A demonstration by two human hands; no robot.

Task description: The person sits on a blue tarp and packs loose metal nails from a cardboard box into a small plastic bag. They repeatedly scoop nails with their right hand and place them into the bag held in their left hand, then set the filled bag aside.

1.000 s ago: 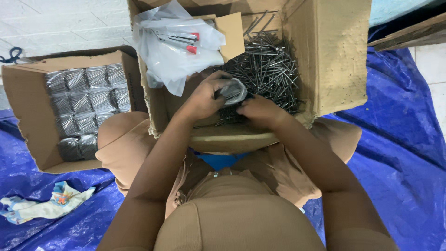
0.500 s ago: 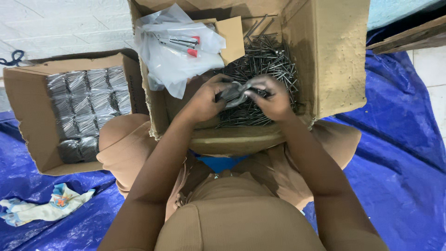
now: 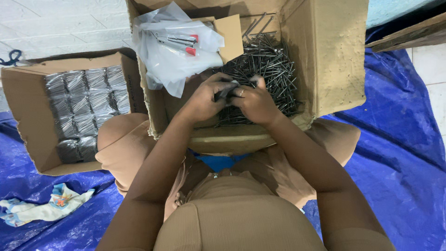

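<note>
Hands lowered; both hands' fingers (image 3: pixel 218 90) clamp nail bundle (image 3: pixel 226 91) over box (image 3: pixel 325 56), blue tarp (image 3: pixel 399 139).

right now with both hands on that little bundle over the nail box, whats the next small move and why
Probably carry the bundle to the side box. Both the left hand and right hand close on it above the loose nails, and the side box already holds rows of similar wrapped packs.
</note>
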